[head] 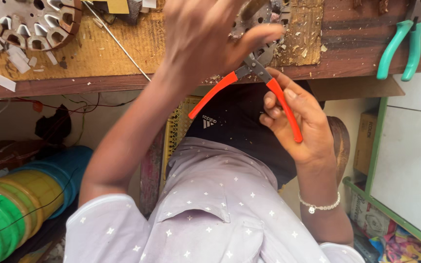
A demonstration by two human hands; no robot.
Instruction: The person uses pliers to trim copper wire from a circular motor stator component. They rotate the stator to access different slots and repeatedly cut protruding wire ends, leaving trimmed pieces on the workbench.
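Holding orange-handled pliers (249, 83) by one handle, the right hand's (296, 122) grip curls closed; handles splayed wide.

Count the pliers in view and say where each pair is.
2. Orange-handled pliers held in the right hand at the bench edge; green-handled pliers lying on the bench's right end. Others may be hidden.

Setting: small repair workshop, likely motor or fan rewinding. Evidence: worn wooden bench (347, 44) littered with chips and paper scraps; slotted metal stator (30, 22) on cardboard; green-handled pliers (401, 46) lying on the bench; orange-handled pliers (249, 85) in use; spools (20, 204) of tape or wire stacked below; loose wires under the bench.
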